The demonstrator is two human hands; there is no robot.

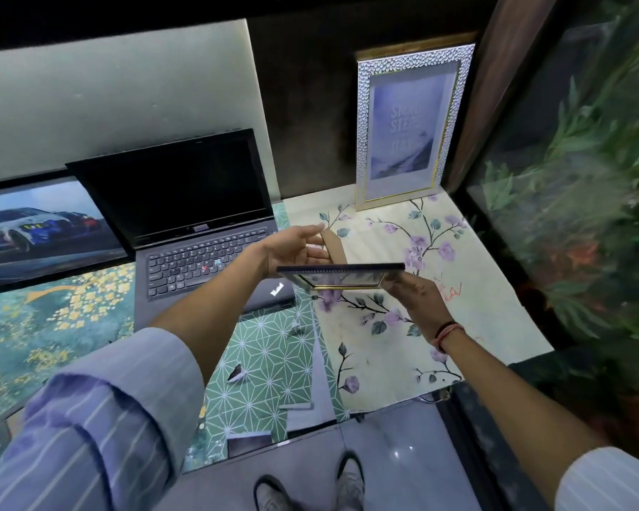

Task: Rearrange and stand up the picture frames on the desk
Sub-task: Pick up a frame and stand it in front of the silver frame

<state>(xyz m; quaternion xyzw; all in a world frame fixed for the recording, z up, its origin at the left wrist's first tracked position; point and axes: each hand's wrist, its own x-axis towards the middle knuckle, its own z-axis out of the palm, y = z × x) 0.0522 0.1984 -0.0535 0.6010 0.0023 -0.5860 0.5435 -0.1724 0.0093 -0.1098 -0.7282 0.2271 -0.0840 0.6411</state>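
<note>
Above the middle of the surface point(476, 300), the right hand point(417, 293) holds a small dark frame point(342, 276) almost flat, its fingers closed around the frame's right end. The left hand point(297, 248) is just behind it, with fingers half open and touching the brown cardboard stand point(334, 247) on the frame's back. At the far right corner of the surface, a silver frame point(408, 127) stands upright against the wall, and an open laptop point(200, 223) sits at the far edge to the left.

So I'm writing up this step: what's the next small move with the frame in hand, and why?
Probably tip the dark frame upright. It lies nearly flat between both hands, the left hand at its cardboard stand, the right hand under it, while the silver frame already stands.
</note>
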